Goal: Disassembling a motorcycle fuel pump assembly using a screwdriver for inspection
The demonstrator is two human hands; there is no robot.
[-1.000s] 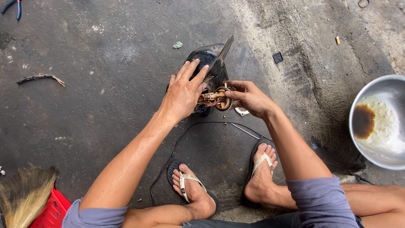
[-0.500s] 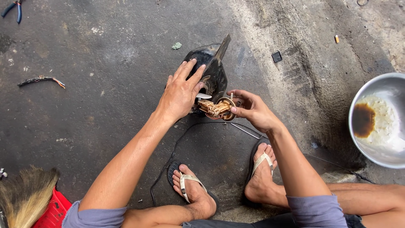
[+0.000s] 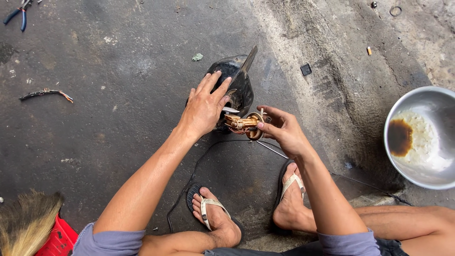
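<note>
A person squatting on a stained concrete floor (image 3: 118, 71) works over a black tank-like part (image 3: 237, 85) with both bare hands. The left hand (image 3: 204, 108) lies flat on the near left side of the black part, fingers spread and pressing down to steady it. The right hand (image 3: 282, 130) pinches a small tan and brass-coloured assembly (image 3: 244, 124) by its round end, thumb on the near side and fingers curled over the far side.

Over the last second the assembly has come away from the mouth of the black part: a second ago it sat tight against the opening under both hands, and now it hangs just to the right of it, near the left thumb, held level in the air. The right hand has drawn back toward the person's knee, while the left has stayed planted. That suggests the piece is now free of its seat, or very nearly so; whether any wire or hose still ties it to the part cannot be made out.

A thin black cable (image 3: 189, 180) loops across the floor between the feet, which rest in sandals (image 3: 208, 208). To the right stands a metal bowl (image 3: 426, 102) holding pale liquid with a dark brown patch. Blue-handled pliers (image 3: 16, 15) lie at the far left, a bent scrap of wire (image 3: 45, 94) nearer in, and a straw broom (image 3: 26, 218) over a red crate (image 3: 59, 239) sits at the near left corner.
</note>
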